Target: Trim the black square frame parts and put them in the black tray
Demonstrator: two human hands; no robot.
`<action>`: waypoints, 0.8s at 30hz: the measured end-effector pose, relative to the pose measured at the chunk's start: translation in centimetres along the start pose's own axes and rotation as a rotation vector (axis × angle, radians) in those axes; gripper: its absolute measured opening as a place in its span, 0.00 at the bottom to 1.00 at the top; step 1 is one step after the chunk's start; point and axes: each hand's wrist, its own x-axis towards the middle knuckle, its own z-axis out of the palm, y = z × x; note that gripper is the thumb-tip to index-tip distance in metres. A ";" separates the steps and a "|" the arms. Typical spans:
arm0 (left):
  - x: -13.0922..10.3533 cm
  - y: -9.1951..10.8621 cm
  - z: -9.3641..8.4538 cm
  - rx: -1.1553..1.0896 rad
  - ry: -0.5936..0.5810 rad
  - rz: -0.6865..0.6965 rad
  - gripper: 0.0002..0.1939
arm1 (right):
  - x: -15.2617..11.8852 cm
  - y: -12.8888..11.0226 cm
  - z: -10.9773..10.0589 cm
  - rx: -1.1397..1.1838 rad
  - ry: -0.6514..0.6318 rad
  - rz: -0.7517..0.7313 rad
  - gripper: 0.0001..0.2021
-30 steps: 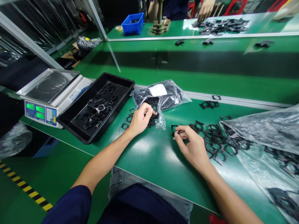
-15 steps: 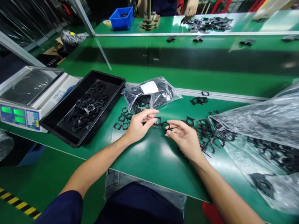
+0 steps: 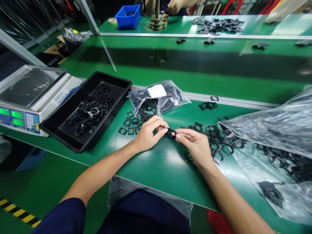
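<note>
Above the green bench, my left hand (image 3: 151, 132) and my right hand (image 3: 195, 143) are close together, fingertips pinching opposite sides of a small black plastic ring part (image 3: 170, 133). Whether one piece or two pressed together lie between my fingers, I cannot tell. Left of my left hand lie several black square frames with round openings (image 3: 127, 122). Beside my right hand is a loose heap of similar black ring parts (image 3: 214, 138), some partly behind the hand.
A black tray (image 3: 123, 85) of black parts stands at left, beside a digital scale (image 3: 31, 94). Behind my hands lies a labelled clear bag (image 3: 170, 94); a large plastic bag (image 3: 270, 123) of parts lies at right. Across the bench are a co-worker's hand (image 3: 175, 6) and a blue bin (image 3: 128, 18).
My hands have come together. The separate black pieces at my left and right fingertips now meet between them. Across the bench, the co-worker's hand has moved left, away from the pile of dark parts.
</note>
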 end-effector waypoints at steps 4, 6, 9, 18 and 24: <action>-0.3 0.1 0.2 -0.026 0.002 0.011 0.04 | 0.0 -0.1 0.1 -0.054 0.057 -0.023 0.13; -0.4 0.2 0.3 -0.015 -0.018 0.009 0.04 | 0.0 -0.1 0.1 -0.065 0.046 -0.017 0.13; -0.3 0.3 0.5 0.032 -0.028 -0.024 0.06 | 0.0 -0.1 0.2 -0.057 0.014 -0.001 0.15; -0.3 -0.1 0.6 -0.114 -0.118 -0.200 0.07 | 0.0 0.0 0.1 -0.026 0.110 -0.021 0.16; -0.3 -0.4 0.8 -0.033 -0.065 -0.228 0.06 | -0.2 -0.3 0.3 -0.019 0.080 -0.019 0.15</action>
